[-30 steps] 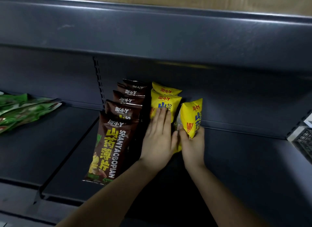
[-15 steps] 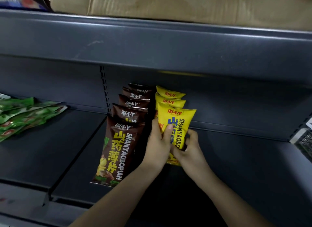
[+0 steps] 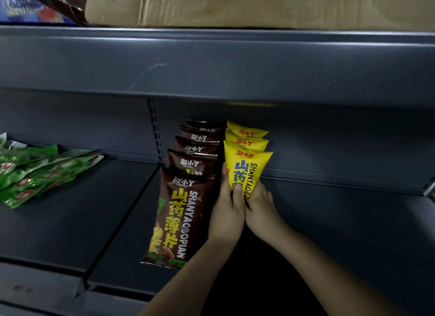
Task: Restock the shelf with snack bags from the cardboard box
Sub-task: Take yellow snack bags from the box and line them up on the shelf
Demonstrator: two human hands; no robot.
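Observation:
A front yellow snack bag (image 3: 244, 170) stands upright on the dark grey shelf (image 3: 341, 221), with two more yellow bags (image 3: 244, 137) lined up behind it. My left hand (image 3: 227, 212) grips its lower left side, thumb across the front. My right hand (image 3: 260, 205) holds its lower right side. Both hands cover the bag's bottom. To the left stands a row of several brown snack bags (image 3: 181, 212), the front one full in view. The cardboard box (image 3: 259, 5) sits on the shelf above.
Green snack bags (image 3: 35, 174) lie flat on the shelf's left section. A thin divider rail (image 3: 122, 224) separates that section from the brown row. The upper shelf's front edge (image 3: 211, 64) hangs over the bags. Bare shelf stretches to the right of the yellow bags.
The yellow bag was turned sideways in my right hand, then set upright facing forward at the front of the yellow row. Both hands now clasp its lower part.

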